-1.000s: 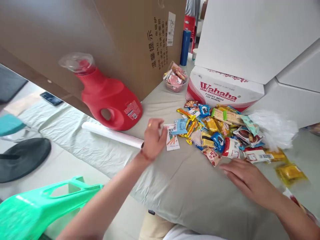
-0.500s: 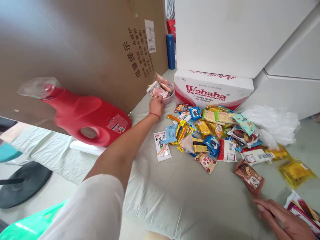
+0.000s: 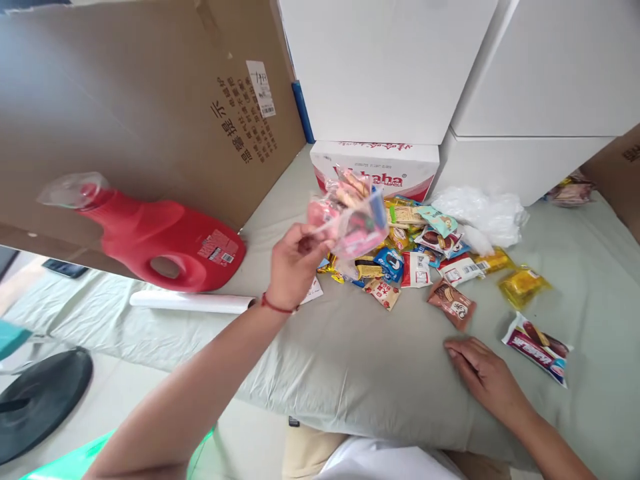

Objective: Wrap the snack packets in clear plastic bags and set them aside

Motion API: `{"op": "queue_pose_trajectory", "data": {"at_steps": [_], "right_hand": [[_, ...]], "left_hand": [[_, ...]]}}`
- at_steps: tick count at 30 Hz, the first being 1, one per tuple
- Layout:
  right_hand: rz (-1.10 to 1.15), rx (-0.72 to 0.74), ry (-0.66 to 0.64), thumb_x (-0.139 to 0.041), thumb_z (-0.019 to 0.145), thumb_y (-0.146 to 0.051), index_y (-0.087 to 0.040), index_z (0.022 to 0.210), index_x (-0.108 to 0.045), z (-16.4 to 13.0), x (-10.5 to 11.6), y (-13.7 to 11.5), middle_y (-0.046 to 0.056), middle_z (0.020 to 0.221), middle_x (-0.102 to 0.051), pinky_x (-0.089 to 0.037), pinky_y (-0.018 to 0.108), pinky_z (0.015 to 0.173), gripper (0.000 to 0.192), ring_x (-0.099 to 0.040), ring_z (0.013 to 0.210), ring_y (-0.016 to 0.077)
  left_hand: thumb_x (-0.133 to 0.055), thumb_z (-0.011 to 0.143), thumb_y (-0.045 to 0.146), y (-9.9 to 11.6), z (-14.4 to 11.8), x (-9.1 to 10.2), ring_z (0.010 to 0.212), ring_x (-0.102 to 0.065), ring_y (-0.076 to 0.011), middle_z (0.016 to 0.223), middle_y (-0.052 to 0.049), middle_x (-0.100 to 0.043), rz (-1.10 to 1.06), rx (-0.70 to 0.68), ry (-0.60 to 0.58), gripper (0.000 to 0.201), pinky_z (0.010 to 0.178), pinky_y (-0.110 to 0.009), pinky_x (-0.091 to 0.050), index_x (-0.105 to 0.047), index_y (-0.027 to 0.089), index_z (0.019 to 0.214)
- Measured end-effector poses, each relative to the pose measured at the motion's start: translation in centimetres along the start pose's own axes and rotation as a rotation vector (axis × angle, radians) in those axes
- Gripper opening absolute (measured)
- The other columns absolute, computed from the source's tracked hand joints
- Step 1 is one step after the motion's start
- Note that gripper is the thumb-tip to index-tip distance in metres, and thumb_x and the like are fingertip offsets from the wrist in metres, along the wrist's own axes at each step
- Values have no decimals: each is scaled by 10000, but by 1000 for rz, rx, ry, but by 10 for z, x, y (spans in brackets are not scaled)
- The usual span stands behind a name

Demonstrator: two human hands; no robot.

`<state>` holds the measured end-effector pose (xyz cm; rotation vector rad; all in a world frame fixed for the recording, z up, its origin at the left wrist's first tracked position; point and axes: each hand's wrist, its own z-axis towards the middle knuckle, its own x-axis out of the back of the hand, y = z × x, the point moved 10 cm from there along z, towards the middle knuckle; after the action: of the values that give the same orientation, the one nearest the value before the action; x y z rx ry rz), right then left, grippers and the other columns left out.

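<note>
My left hand (image 3: 295,262) is closed on the rim of a clear plastic tub (image 3: 357,241), raised off the cloth and tilted. Pink-wrapped snacks (image 3: 323,217) fill it, and it blurs slightly from motion. Behind and below the tub lies a pile of wrapped snacks, among them a blue packet (image 3: 390,264), a red-and-white packet (image 3: 416,269) and a beige packet (image 3: 382,293). My right hand (image 3: 481,375) rests on the cloth with its fingers curled together and nothing visible in them. Just beyond its fingertips is a brown snack packet (image 3: 451,305); a purple-and-white packet (image 3: 537,347) lies to its right.
A red detergent jug (image 3: 165,237) and a white roll (image 3: 193,301) lie on the left, by a big cardboard box (image 3: 150,100). A Wahaba-style white carton (image 3: 330,157) stands behind the pile. Crumpled clear plastic (image 3: 483,213) and a yellow packet (image 3: 523,285) are at right.
My left hand has lifted the tub of snacks from beside the carton and brought it nearer, over the pile. My right hand has drawn back from the brown packet. The view has shifted.
</note>
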<state>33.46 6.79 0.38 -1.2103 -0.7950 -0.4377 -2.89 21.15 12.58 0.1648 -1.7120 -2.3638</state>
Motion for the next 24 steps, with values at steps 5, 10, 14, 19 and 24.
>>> {"op": "queue_pose_trajectory", "data": {"at_steps": [5,10,14,19,24], "right_hand": [[22,-5,-59,-493,1021,-332,-298,1077,-729,-8,-4,-5,56,911,-741,-606,441,771,245,-700,848,257],[142,-108,-70,-511,1012,-393,-276,1061,-745,-14,4,0,55,877,-729,-587,383,729,265,-696,817,238],[400,-350,121,-610,958,-500,-294,1097,-748,-1,31,14,40,847,-716,-550,321,654,284,-638,716,198],[1048,-388,253,-755,819,-600,-390,1298,-647,19,40,-6,63,1317,-634,-446,271,491,534,-514,645,126],[1068,-429,428,-828,775,-499,-339,903,-733,-16,67,1,-3,744,-611,-371,263,453,225,-409,509,107]], "left_hand": [[-697,901,226,-65,9,-90,441,-261,-29,601,58,-459,-730,585,37,286,432,-161,-311,-519,175,683],[-497,987,160,-54,6,-118,448,-267,-54,551,59,-247,-948,630,-39,436,432,-165,-311,-309,193,595],[-492,965,155,-27,-16,-129,423,-275,-54,538,63,-243,-1073,626,-41,392,401,-167,-295,-329,199,611],[-643,874,318,-37,-109,-197,471,-418,-56,628,51,-493,-1030,947,-180,153,424,-153,-381,-574,189,828],[-734,818,525,-51,-179,-238,548,-476,-69,832,0,-620,-882,906,-409,428,498,-195,-420,-635,208,1088]]}}
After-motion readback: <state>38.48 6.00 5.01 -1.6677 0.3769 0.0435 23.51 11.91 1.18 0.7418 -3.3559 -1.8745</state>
